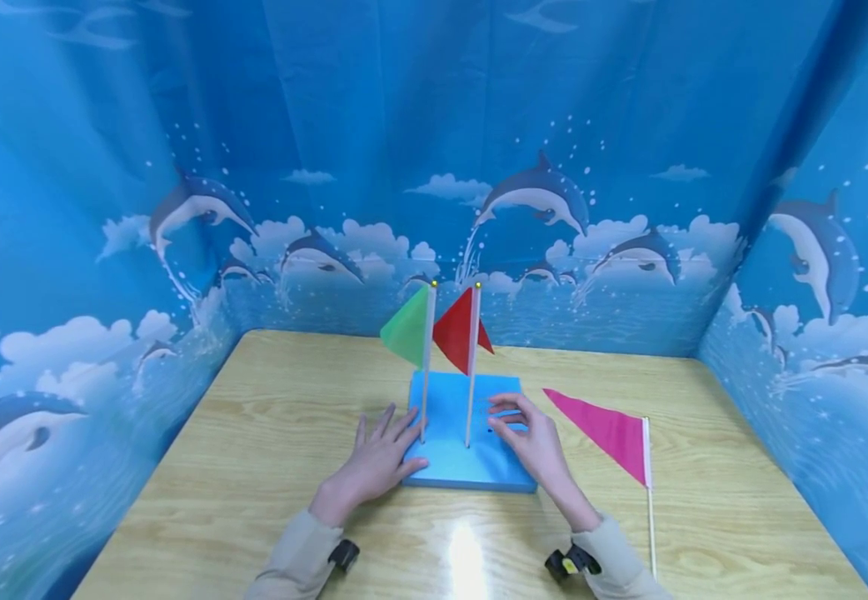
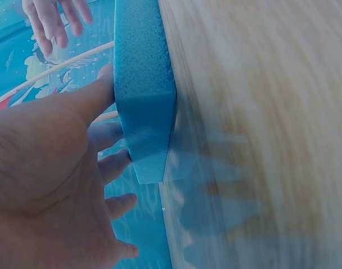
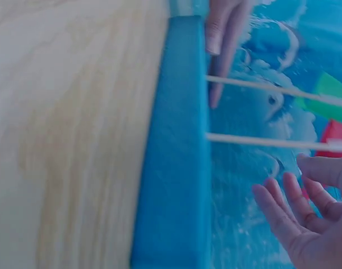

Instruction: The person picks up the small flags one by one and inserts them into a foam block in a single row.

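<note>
A blue foam block (image 1: 441,467) lies on the table with two small flags standing upright in it. One is a green flag (image 1: 406,331) on a white stick; right of it stands a red flag (image 1: 455,333). My left hand (image 1: 377,458) rests with spread fingers on the block's left side, close to the green flag's stick. In the left wrist view its thumb and fingertips touch the foam block (image 2: 146,84). Over the block's right part hovers my right hand (image 1: 531,437), fingers loosely bent and holding nothing, as the right hand (image 3: 311,213) also shows in the right wrist view.
A pink triangular flag (image 1: 614,433) lies on the wooden table (image 1: 254,417) to the right of the block, its stick pointing toward the near edge. Blue curtains (image 1: 374,125) printed with dolphins enclose the table at the back and both sides.
</note>
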### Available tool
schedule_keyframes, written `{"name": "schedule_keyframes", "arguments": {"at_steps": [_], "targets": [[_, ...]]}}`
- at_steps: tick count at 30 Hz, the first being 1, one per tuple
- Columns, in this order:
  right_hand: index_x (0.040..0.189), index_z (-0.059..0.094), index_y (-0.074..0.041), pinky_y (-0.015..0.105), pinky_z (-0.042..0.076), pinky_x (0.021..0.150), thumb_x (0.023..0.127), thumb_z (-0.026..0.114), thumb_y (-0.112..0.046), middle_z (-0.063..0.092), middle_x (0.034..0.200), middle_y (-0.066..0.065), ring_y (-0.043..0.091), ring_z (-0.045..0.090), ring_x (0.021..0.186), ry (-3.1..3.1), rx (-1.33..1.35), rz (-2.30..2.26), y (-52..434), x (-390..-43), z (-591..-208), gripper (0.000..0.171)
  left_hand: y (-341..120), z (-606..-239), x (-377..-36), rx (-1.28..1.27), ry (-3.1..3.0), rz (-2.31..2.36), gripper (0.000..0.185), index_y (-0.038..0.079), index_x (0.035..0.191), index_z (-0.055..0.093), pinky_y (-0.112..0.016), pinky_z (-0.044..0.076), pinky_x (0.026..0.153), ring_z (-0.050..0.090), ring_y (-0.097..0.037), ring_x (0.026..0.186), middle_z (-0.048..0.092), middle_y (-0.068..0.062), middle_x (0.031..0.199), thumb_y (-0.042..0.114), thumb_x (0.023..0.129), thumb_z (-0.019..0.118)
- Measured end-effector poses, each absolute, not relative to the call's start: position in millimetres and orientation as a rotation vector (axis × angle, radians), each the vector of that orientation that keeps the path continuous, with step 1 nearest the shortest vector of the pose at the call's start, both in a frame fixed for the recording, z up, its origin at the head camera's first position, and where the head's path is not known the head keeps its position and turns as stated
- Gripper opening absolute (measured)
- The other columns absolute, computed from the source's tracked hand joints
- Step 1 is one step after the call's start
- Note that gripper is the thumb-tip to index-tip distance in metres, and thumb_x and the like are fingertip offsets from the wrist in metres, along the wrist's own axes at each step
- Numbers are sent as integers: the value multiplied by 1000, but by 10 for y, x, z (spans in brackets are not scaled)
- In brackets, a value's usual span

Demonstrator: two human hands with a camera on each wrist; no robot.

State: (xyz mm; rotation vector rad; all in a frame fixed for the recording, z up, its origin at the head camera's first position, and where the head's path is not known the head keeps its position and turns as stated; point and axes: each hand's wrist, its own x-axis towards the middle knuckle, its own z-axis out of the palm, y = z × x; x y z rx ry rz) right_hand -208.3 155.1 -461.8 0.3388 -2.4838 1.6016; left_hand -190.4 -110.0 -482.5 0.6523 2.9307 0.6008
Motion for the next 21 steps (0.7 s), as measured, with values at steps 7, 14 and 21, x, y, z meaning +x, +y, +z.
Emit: {"name": "schedule_keyframes", "arguments": {"at_steps": [7,14,21], "targets": [[129,62,4,35,62,80,96,69,-6,66,120,27,22,72,98,-2396,296,1758,1992,-2051,-4525,34,-1097,-4825,-1902,650,2929,608,66,16,158,38,-77,6,115,15,-46,152,28,-11,166,46,102,56],[133,57,8,27,61,81,100,66,-11,67,116,18,5,70,93,-2359,130,1801,2448,-1974,-4465,39,-1098,-4809,-1900,653,2923,628,65,15,157,39,-77,5,115,15,-47,152,28,-11,166,44,102,57],[136,54,6,21,59,82,101,65,-21,68,107,-14,0,68,94,-2416,-23,1710,2889,-1768,-4468,45,-1088,-4790,-1894,653,2919,625,65,14,157,39,-77,5,115,15,-47,152,28,-12,166,43,102,58]]}}
